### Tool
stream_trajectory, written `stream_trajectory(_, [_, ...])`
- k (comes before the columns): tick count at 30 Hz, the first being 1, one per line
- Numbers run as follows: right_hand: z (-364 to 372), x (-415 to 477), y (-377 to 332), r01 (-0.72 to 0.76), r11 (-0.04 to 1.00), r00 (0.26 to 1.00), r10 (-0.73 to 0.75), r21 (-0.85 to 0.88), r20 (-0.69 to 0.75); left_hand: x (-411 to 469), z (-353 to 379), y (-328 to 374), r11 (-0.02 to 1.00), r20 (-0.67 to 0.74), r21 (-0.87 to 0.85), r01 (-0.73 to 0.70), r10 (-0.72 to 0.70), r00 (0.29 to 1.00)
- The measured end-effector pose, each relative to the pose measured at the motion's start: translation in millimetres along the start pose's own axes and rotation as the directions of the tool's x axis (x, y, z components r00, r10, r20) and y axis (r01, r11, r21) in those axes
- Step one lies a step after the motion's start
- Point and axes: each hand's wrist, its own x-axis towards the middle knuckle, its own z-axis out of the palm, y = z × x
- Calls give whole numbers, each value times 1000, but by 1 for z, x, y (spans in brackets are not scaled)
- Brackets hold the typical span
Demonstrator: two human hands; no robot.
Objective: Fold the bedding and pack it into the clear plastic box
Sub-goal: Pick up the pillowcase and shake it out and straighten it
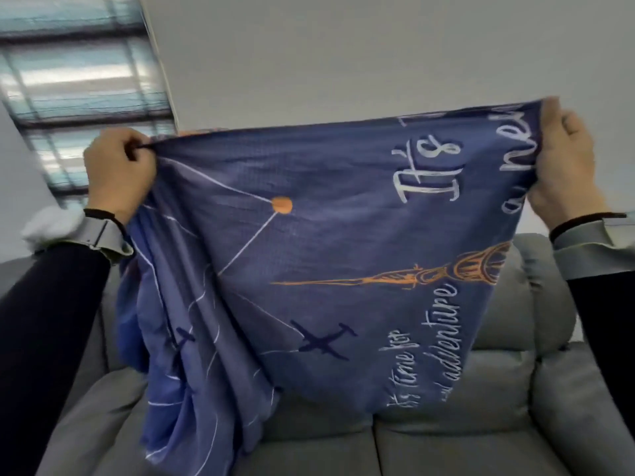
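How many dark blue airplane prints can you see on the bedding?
2. One airplane print sits low in the flat middle of the blue bedding; another lies partly in the left folds. More may be hidden in the bunched fabric.

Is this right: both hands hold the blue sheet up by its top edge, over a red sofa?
Not quite: the sofa is grey, not red, as the head view shows. The rest holds: the left hand and right hand hold the blue sheet up by its top edge.

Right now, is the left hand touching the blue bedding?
Touching. The head view shows the left hand pinching the top corner of the blue bedding in its closed fingers.
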Motion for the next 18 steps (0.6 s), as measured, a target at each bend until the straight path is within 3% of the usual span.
stream_trajectory(2, [-10,-9,2,-65,991,991,77,-118,106,-6,5,7,1000,140,-8,-5,6,990])
stream_trajectory(4, [-26,-24,18,-146,926,948,232,-347,220,-22,15,-1,996,323,75,-51,24,946])
stream_trajectory(6, [-39,-30,31,-118,830,955,244,-545,166,-35,24,-19,987,416,133,-95,31,909])
stream_trajectory(7, [-40,-29,31,-117,822,962,234,-558,143,-38,28,-25,984,431,147,-104,31,902])
stream_trajectory(8, [-37,-29,22,-134,846,961,237,-517,140,-39,32,-27,983,432,150,-109,33,901])
stream_trajectory(10, [-26,-28,8,-185,952,967,221,-244,131,-35,37,-22,982,406,157,-103,30,913])
stream_trajectory(11, [-23,-28,9,-213,972,960,227,-97,163,-33,38,-18,985,391,152,-79,14,920])
stream_trajectory(12, [-12,-38,1,-250,966,927,259,-69,271,-28,38,-15,989,368,138,-46,-8,930])
stream_trajectory(13, [-10,-50,8,-268,934,864,341,-236,370,-25,37,-13,992,356,130,-5,-42,934])
stream_trajectory(14, [-14,-72,15,-199,829,744,475,-522,471,-22,37,-11,992,346,126,27,-69,936])
stream_trajectory(15, [-24,-86,37,-10,622,576,644,-783,504,-19,36,-10,990,342,132,49,-92,935])
stream_trajectory(17, [-38,-110,67,291,235,331,885,-927,328,-17,35,-9,987,330,146,72,-117,937])
stream_trajectory(18, [-43,-109,75,328,155,259,934,-932,247,-15,35,-8,985,319,154,74,-120,940])
